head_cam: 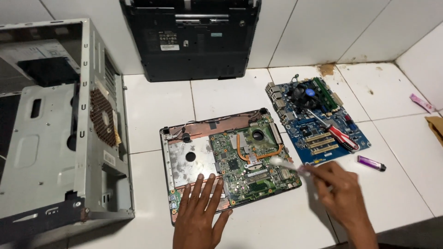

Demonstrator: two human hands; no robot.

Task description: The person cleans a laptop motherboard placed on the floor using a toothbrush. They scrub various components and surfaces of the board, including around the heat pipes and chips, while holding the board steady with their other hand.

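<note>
White bristles of a brush (282,162), pinched in the right hand (339,184), sweep the laptop board (247,159) on the tiled counter (152,110). The left hand (199,212) lies flat and spread, holding the chassis edge. Hard strokes could snag small components; the screwdriver (339,136) could scratch the blue board (318,120).

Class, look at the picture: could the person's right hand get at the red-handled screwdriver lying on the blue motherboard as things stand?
Probably yes. The red-handled screwdriver lies uncovered on the blue motherboard, just beyond the right hand, with nothing between them. That hand already holds a small brush, though.
</note>
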